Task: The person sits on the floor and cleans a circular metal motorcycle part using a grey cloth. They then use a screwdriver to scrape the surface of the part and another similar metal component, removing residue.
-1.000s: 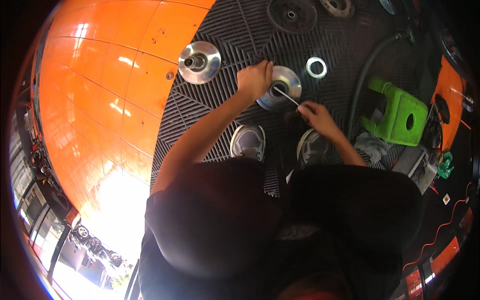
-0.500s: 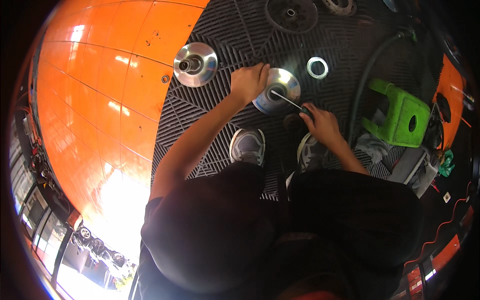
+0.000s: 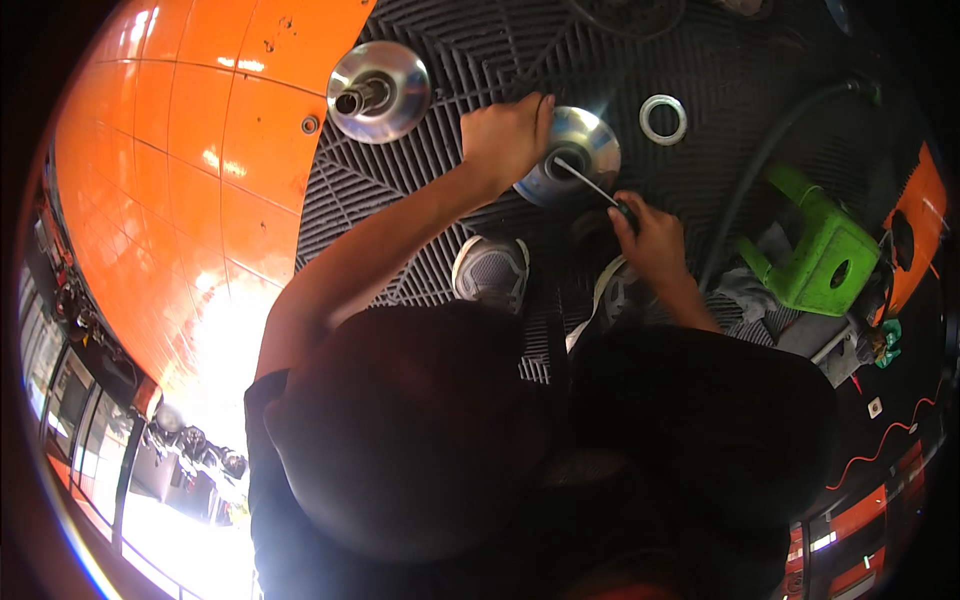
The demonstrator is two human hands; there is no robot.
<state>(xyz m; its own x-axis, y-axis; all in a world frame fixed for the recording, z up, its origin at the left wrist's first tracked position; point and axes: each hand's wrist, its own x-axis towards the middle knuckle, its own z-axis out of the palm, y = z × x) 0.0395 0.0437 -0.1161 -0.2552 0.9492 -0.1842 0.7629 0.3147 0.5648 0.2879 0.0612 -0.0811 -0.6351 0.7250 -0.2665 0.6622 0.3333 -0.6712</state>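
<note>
My left hand (image 3: 505, 135) grips the left edge of a shiny cone-shaped metal disc (image 3: 595, 150) lying on the ribbed black mat, its fingers curled at the rim. My right hand (image 3: 650, 240) is closed round the dark handle of a screwdriver (image 3: 590, 183), whose thin shaft angles up-left into the dark hub at the disc's centre. A second shiny disc with a protruding hollow shaft (image 3: 395, 75) lies up-left of my left hand. A silver ring (image 3: 677, 122) lies to the right of the gripped disc. My shoes show below the disc.
Dark discs (image 3: 630, 15) sit at the top edge. A hose (image 3: 745, 180) runs down the right beside a green plastic stool (image 3: 830, 275), grey cloths and a green crumpled item (image 3: 887, 342). Orange tiled flooring (image 3: 180, 200) with a small ring (image 3: 310, 124) borders the mat at left.
The view has shifted, so the stool sits farther right and the discs higher. My left hand stays on the disc; my right hand still holds the screwdriver at the hub, now turned slightly more upright.
</note>
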